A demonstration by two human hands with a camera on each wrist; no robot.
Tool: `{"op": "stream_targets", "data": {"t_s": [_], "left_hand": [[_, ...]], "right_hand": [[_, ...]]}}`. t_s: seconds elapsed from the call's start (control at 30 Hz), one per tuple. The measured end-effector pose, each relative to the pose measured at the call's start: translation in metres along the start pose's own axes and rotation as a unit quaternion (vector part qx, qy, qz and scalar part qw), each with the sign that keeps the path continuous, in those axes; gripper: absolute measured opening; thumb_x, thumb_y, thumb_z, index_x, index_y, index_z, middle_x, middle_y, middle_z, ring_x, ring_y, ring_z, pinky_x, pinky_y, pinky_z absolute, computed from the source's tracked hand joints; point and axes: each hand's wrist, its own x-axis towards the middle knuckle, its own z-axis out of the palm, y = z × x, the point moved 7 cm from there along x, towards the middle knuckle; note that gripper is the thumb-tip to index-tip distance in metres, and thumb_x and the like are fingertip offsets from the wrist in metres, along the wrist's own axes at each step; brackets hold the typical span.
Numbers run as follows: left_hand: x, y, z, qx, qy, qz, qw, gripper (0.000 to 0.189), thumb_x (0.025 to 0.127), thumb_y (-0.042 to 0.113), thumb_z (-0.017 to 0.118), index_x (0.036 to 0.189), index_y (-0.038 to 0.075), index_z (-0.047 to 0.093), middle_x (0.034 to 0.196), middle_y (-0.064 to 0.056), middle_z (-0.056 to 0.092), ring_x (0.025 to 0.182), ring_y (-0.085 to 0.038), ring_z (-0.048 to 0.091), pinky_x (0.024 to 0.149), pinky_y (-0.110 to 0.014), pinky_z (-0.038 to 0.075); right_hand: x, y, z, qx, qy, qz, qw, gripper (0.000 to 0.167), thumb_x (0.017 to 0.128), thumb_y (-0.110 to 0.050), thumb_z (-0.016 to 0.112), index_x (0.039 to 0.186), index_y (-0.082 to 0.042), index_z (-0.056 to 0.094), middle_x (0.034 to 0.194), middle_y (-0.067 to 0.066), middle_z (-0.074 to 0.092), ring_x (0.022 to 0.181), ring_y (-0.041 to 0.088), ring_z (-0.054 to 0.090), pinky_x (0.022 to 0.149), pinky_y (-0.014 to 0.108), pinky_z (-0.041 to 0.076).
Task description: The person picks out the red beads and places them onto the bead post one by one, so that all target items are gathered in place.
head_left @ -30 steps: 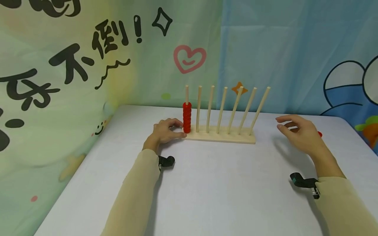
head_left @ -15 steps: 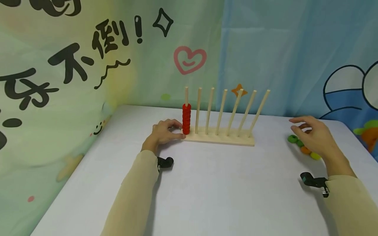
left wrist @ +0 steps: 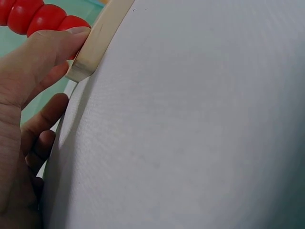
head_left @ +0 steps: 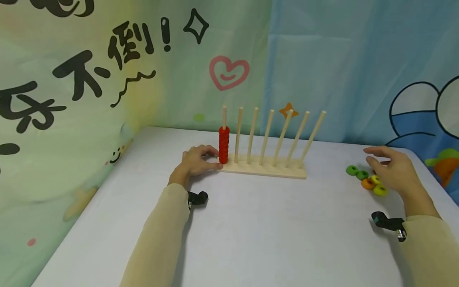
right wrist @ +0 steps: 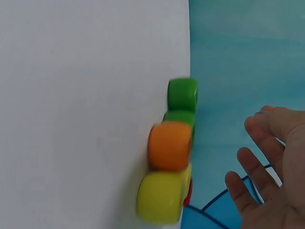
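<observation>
A wooden peg stand (head_left: 265, 170) with a row of upright pegs stands toward the back of the table. On its leftmost peg sits a stack of red beads (head_left: 224, 145); the other pegs are bare. My left hand (head_left: 195, 159) pinches the left end of the base, its thumb (left wrist: 57, 45) just beside the lowest red bead. Above the table at the right, my right hand (head_left: 394, 169) hovers with relaxed fingers and nothing in them. Close to it lie loose beads: green (head_left: 352, 170), orange (head_left: 367, 183) and yellow (head_left: 380, 190). A bit of red shows behind the yellow one (right wrist: 188, 193).
A white table (head_left: 272, 235) spreads under everything. Behind it hangs a printed cloth backdrop (head_left: 322, 71) in green and blue, meeting the table's back edge. Small black cameras are strapped to the left wrist (head_left: 198, 198) and right wrist (head_left: 387, 221).
My right hand has moved right, away from the peg stand, to the loose beads, uncovering the green, orange and yellow ones. The left hand keeps its hold on the base.
</observation>
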Motion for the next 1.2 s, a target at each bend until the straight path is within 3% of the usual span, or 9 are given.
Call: {"op": "stream_targets", "data": {"t_s": [0.17,0.37,0.67,0.87,0.97,1.2], "left_hand": [[-0.002,-0.001,-0.002,-0.004,0.004,0.000,1.0000,0.042,0.076,0.049,0.078,0.112,0.031,0.066,0.118,0.008,0.062,0.116,-0.020,0.047,0.102,-0.048,0.022],[-0.002,-0.002,0.000,-0.003,-0.003,-0.002,1.0000,0.044,0.076,0.051,0.078,0.113,0.031,0.066,0.120,0.007,0.062,0.116,-0.020,0.047,0.102,-0.048,0.023],[0.003,-0.003,-0.002,0.008,-0.008,0.007,0.9999,0.045,0.076,0.053,0.077,0.113,0.031,0.065,0.120,0.008,0.062,0.117,-0.020,0.047,0.100,-0.051,0.024],[0.004,-0.002,-0.002,0.009,-0.010,0.006,0.9999,0.046,0.076,0.053,0.077,0.113,0.030,0.065,0.119,0.008,0.062,0.117,-0.020,0.046,0.100,-0.051,0.023],[0.004,-0.002,-0.001,0.011,-0.008,0.005,0.9999,0.045,0.075,0.053,0.077,0.113,0.031,0.065,0.119,0.008,0.062,0.117,-0.020,0.046,0.100,-0.050,0.023],[0.003,-0.002,-0.003,0.013,-0.009,0.005,0.9999,0.047,0.076,0.053,0.077,0.115,0.030,0.065,0.120,0.007,0.062,0.117,-0.021,0.046,0.101,-0.051,0.023]], "right_hand": [[-0.003,0.015,-0.003,-0.020,-0.027,0.033,0.9989,0.049,0.105,-0.035,0.040,0.143,-0.004,0.047,0.142,0.035,0.036,0.116,0.055,0.042,0.089,0.069,0.039],[-0.004,0.036,0.001,-0.054,-0.031,0.044,0.9971,0.048,0.105,-0.032,0.039,0.142,0.000,0.046,0.145,0.037,0.031,0.118,0.058,0.036,0.089,0.071,0.037],[0.002,0.056,0.008,-0.059,-0.070,0.036,0.9951,0.052,0.108,-0.035,0.035,0.143,0.004,0.043,0.146,0.037,0.032,0.135,0.059,0.019,0.103,0.074,0.018],[0.001,0.068,0.012,-0.058,-0.070,0.062,0.9939,0.043,0.107,-0.015,0.028,0.142,0.005,0.042,0.150,0.035,0.026,0.138,0.058,0.013,0.108,0.071,0.011],[0.001,0.073,0.013,-0.064,-0.073,0.074,0.9925,0.043,0.104,-0.008,0.029,0.142,0.005,0.041,0.149,0.037,0.024,0.134,0.059,0.016,0.106,0.071,0.014],[0.002,0.086,0.015,-0.089,-0.070,0.101,0.9884,0.045,0.099,-0.001,0.043,0.143,0.004,0.040,0.138,0.041,0.026,0.116,0.059,0.026,0.095,0.073,0.032]]}}
